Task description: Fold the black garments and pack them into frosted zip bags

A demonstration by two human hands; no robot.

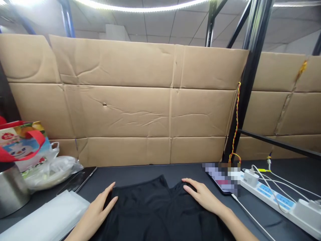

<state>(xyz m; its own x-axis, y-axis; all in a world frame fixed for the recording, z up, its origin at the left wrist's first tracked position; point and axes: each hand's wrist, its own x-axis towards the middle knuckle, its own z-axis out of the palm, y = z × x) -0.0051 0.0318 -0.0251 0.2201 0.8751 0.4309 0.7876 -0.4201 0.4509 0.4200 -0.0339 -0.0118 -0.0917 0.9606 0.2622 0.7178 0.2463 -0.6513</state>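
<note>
A black garment (150,214), with a hemmed upper edge that dips to a notch right of its middle, is spread before me on the dark table. Its lower part runs out of view, so its exact kind is unclear. My left hand (100,204) holds the upper left corner, the side edge lying between thumb and fingers. On the right of the notch, my right hand (200,194) pinches the top edge, thumb on the near face. Fabric hides part of the left fingers.
At left are white folded plastic packaging (50,217), a metal cup (12,190), a clear plastic bag (55,170) and a colourful carry bag (22,144). To the right lie a phone (220,182) on a white cable and a power strip (271,194). Cardboard (125,110) stands behind.
</note>
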